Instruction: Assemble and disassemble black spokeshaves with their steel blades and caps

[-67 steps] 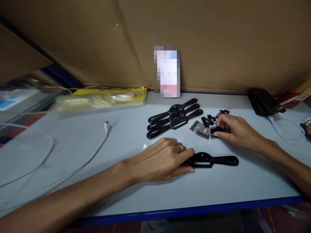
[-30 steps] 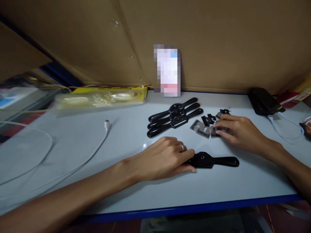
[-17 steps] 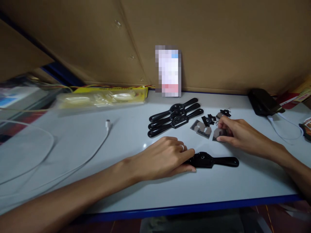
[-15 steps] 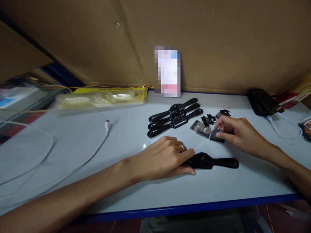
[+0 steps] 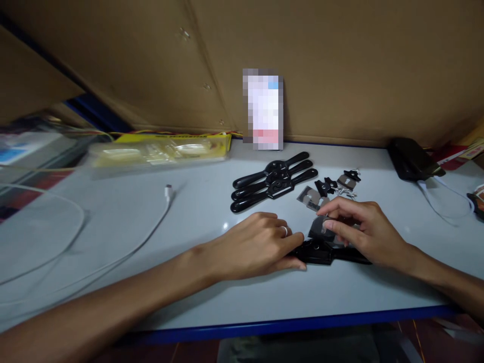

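Note:
My left hand (image 5: 260,247), a ring on one finger, is closed round one handle of a black spokeshave body (image 5: 316,253) near the table's front. Just above that body, my right hand (image 5: 365,229) pinches a flat dark spokeshave blade (image 5: 318,229) between thumb and fingers. Part of the far handle is hidden behind this hand. Farther back lie three more black spokeshave bodies (image 5: 280,189), side by side. To their right are flat slotted blades (image 5: 308,195), black wavy-edged cap plates (image 5: 324,187) and small screws (image 5: 351,194).
A phone (image 5: 266,111) with a blurred screen leans on the cardboard wall (image 5: 340,60). Clear plastic packaging (image 5: 159,155) lies at the back left. A white cable (image 5: 151,232) crosses the table's left side. A black device (image 5: 410,160) with a cable stands back right.
My right hand has lifted the blade from beside the other parts and brought it left and nearer, over the spokeshave body. The left hand keeps its hold.

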Action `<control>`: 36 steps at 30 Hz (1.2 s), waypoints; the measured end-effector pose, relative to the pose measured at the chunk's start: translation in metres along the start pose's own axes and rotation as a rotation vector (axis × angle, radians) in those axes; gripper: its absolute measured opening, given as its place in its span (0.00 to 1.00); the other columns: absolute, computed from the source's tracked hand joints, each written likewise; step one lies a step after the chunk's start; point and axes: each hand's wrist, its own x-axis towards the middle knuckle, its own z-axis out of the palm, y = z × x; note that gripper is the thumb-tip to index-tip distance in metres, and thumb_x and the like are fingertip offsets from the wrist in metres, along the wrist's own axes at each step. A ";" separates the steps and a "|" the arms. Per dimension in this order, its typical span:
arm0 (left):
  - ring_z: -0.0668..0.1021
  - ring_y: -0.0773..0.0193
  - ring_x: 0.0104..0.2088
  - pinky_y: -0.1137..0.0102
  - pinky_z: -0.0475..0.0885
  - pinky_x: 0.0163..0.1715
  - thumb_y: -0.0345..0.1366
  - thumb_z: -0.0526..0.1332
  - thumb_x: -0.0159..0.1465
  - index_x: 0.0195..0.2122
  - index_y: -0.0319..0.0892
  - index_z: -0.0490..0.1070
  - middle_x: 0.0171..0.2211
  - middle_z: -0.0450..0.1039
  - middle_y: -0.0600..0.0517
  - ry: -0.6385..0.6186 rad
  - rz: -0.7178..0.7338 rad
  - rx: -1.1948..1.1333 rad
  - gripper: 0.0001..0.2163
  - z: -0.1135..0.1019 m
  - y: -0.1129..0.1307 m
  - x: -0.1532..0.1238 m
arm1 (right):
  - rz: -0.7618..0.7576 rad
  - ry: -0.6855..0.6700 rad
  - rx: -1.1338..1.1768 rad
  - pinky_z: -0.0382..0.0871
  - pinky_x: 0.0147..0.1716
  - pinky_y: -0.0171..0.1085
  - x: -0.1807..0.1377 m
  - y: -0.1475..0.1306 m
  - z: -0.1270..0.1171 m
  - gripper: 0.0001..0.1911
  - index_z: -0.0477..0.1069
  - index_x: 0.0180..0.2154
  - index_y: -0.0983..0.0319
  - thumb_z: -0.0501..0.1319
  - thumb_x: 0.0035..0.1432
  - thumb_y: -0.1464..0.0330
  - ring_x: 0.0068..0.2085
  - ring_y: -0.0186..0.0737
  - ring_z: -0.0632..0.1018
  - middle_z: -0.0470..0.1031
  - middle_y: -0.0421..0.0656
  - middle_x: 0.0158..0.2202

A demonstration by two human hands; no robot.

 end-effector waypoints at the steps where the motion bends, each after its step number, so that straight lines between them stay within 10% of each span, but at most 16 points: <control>1: 0.70 0.66 0.20 0.67 0.56 0.23 0.51 0.44 0.75 0.31 0.41 0.68 0.19 0.67 0.56 0.001 0.000 0.000 0.24 0.000 0.000 0.000 | 0.002 -0.002 0.004 0.65 0.24 0.33 0.000 0.001 0.000 0.05 0.73 0.38 0.59 0.60 0.61 0.67 0.23 0.30 0.71 0.73 0.36 0.27; 31: 0.69 0.66 0.20 0.68 0.58 0.23 0.51 0.45 0.74 0.30 0.41 0.69 0.21 0.68 0.54 -0.008 -0.075 0.014 0.24 -0.001 0.004 -0.001 | 0.065 -0.132 -0.074 0.68 0.34 0.37 0.001 0.002 0.003 0.07 0.76 0.31 0.58 0.60 0.58 0.73 0.33 0.36 0.77 0.79 0.38 0.30; 36: 0.71 0.64 0.26 0.68 0.60 0.23 0.49 0.48 0.74 0.30 0.41 0.68 0.27 0.69 0.51 -0.015 -0.086 -0.004 0.22 -0.005 0.006 0.000 | -0.048 0.148 -0.199 0.69 0.36 0.40 0.007 0.000 -0.019 0.05 0.76 0.34 0.57 0.61 0.60 0.67 0.37 0.41 0.78 0.80 0.41 0.35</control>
